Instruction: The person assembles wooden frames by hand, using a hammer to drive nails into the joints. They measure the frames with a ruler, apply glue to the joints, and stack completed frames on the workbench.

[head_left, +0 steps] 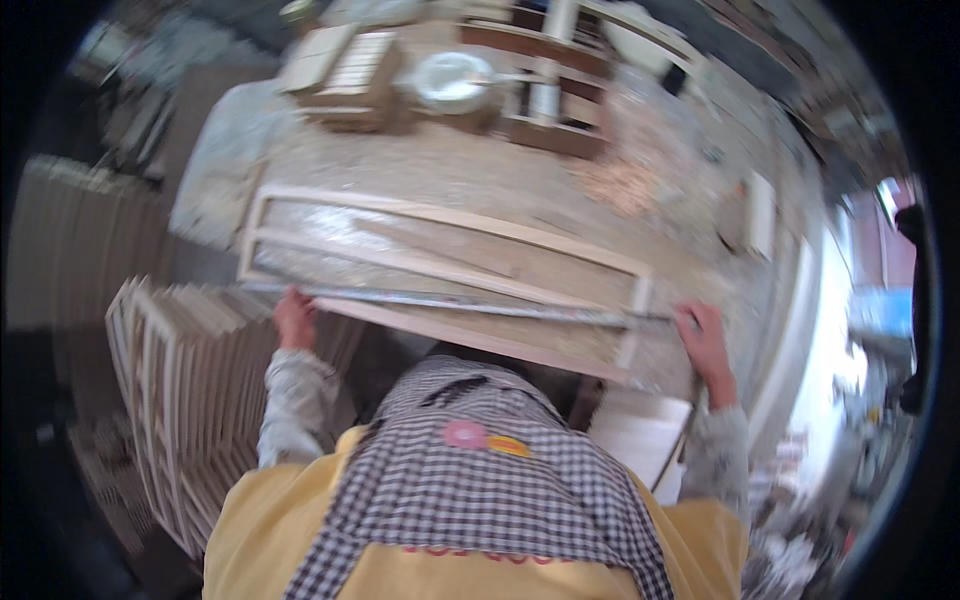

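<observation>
A long, narrow wooden frame (450, 212) with a middle rail lies near the table's front edge. Lengthwise across it runs a long, thin grey bar (460, 303), its surface spotted and worn. My left hand (294, 321) is closed at the bar's left part, by the frame's near left corner. At the opposite end my right hand (704, 342) pinches the bar's tip, just beyond the frame's right end piece. Blur hides the exact finger contact and the bar's precise kind.
Behind the frame, the worktable (400, 165) bears stacked wood pieces (345, 75), a white bowl (452, 82), a brown compartment box (555, 105) and a plastic bag of small wooden bits (630, 170). Several finished-looking frames (200, 370) stand upright at left. A pale board (640, 430) lies near right.
</observation>
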{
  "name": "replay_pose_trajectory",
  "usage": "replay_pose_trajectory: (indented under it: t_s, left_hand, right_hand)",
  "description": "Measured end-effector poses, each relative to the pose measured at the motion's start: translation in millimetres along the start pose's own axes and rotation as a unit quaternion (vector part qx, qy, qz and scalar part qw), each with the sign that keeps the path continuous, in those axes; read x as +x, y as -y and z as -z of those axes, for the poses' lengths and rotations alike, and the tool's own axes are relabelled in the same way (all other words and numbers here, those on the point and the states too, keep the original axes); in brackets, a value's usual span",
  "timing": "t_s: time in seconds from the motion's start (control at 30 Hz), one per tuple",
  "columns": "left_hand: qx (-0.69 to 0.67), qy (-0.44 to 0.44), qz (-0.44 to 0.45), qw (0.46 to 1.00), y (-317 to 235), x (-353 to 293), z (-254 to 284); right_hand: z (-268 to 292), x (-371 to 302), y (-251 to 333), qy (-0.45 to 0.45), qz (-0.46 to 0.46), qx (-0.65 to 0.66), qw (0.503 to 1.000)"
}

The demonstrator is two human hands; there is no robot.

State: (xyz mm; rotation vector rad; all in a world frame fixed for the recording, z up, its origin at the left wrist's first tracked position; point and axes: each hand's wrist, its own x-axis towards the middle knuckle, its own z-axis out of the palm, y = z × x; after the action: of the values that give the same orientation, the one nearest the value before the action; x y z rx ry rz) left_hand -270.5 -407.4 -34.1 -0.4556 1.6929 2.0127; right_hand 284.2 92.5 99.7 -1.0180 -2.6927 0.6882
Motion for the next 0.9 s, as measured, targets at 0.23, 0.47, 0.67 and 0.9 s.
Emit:
replay_pose_trajectory:
  t_s: [0.23, 0.47, 0.67, 0.9]
  left_hand:
    - [0.081, -0.046, 0.055, 0.994, -8, 0, -4]
    - [0.077, -0.052, 0.056, 0.994, -11, 1, -2]
    - [0.081, -0.064, 0.059, 0.993, -10, 1, 1]
    - [0.117, -0.089, 0.058, 0.987, -12, 2, -4]
  right_hand:
    - [-32, 65, -36, 0.056, -0.052, 0.046, 0.996]
    - [-56, 99, -55, 0.105, -0.069, 0.057, 0.991]
    - [-53, 107, -57, 0.141, -0.092, 0.090, 0.982]
    - [-53, 111, -62, 0.172, -0.114, 0.103, 0.973]
